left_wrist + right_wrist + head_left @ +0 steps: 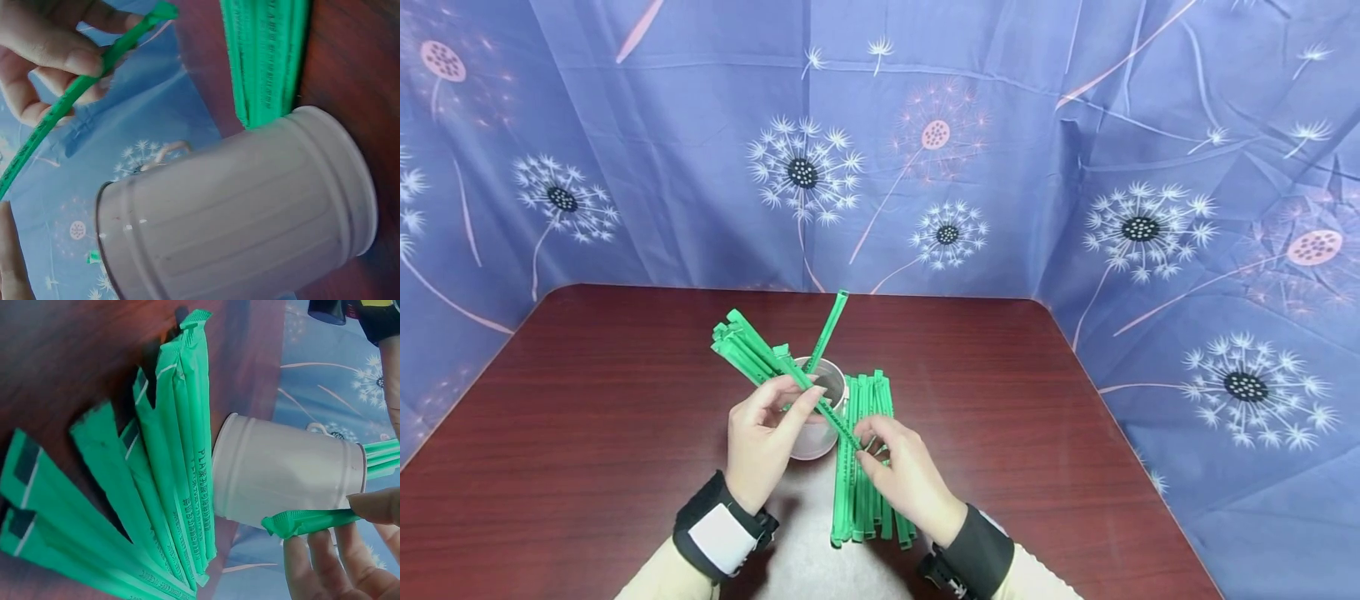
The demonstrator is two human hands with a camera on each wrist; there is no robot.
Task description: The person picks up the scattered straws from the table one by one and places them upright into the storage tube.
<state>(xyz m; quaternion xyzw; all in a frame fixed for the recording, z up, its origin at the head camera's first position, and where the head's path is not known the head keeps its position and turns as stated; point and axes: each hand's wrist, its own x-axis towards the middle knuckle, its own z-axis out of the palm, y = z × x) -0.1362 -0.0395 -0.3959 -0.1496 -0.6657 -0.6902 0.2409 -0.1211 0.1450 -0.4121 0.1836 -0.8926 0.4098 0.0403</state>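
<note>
My left hand (763, 433) pinches a green wrapped straw (831, 417) between thumb and fingers. Near its lower end, my right hand (902, 467) holds the same straw; in the right wrist view the thumb and fingertips close on its wrapper (312, 522). Behind the left hand stands a pale metal cup (237, 212), upright, with a dark rim. Several wrapped straws (745, 346) lean out of it to the left, their lower parts hidden. One single straw (827, 329) tilts up to the right from the cup.
A fanned pile of green wrapped straws (865, 492) lies on the table just right of the cup, partly beneath my right hand. The table (625, 375) is dark red wood. A blue dandelion-print cloth (700, 167) hangs along its back and sides.
</note>
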